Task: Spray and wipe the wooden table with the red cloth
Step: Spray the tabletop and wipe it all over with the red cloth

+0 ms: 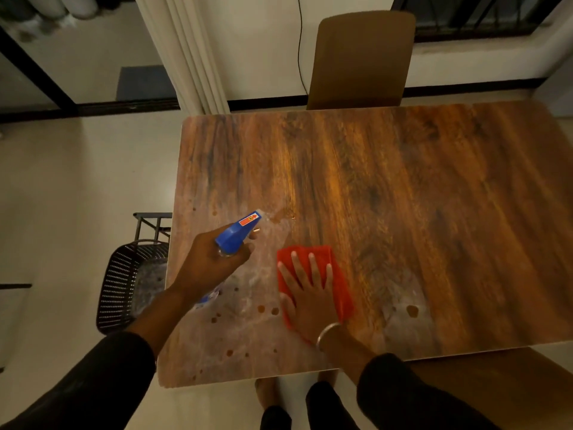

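My left hand (214, 262) grips a spray bottle with a blue trigger head (238, 232), its nozzle pointing up and right over the wooden table (403, 197). A fine mist and a wet patch show just beyond the nozzle. The clear bottle body is mostly hidden under my wrist. My right hand (310, 293) lies flat, fingers spread, pressing the folded red cloth (336, 274) onto the table near its front edge. Pale smeared streaks and small spots mark the table's left front area.
A black perforated basket (124, 283) and a dark rack stand on the floor left of the table. A brown chair (362, 57) is at the far side, another chair seat (496, 377) at the near right. White curtain and a cable hang behind.
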